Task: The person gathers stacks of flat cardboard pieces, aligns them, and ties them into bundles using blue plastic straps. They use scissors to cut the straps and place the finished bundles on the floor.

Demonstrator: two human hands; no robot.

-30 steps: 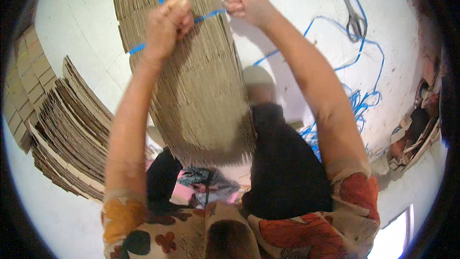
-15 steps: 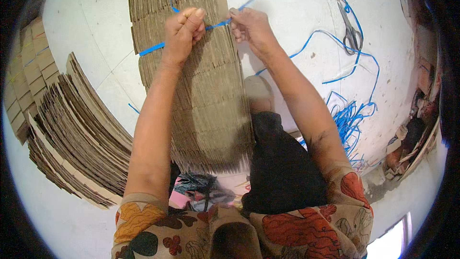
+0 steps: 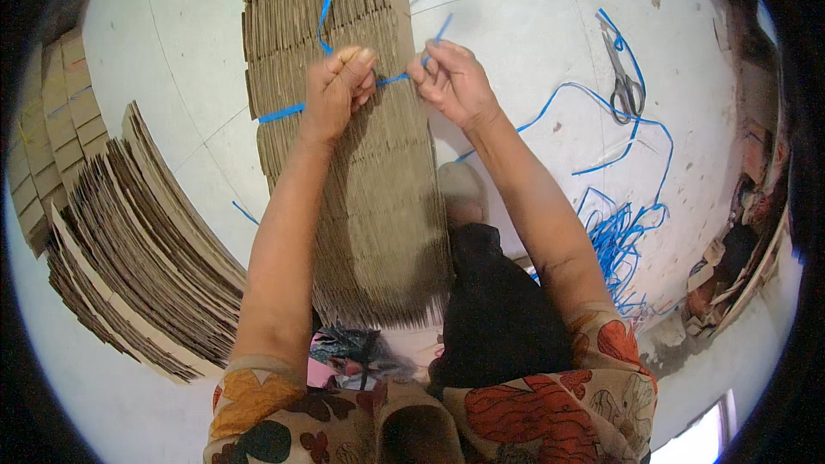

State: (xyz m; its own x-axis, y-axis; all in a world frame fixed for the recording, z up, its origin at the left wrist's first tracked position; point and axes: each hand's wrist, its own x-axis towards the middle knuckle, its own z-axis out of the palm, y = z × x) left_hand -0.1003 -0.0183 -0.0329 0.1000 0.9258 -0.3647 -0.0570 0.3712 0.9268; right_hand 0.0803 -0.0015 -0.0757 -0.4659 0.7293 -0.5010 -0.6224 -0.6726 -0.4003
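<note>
The blue strap is running across the stack of flattened cardboard, which is lying on the white floor with its long axis pointing away from the person, so the strap is crossing that axis almost at a right angle. The two strap ends are meeting on top of the stack, between the hands. The left hand is sitting over the middle of the stack, its fingers closed together on the strap — one loose end is curling up and away from it. The right hand is at the stack's right edge, fingers pinched on the other end, it seems, though the exact grip is hard to see. Both hands are equally near to the crossing point. Further out, scissors and loose blue straps are lying on the right, and fanned cardboard sheets on the left.
</note>
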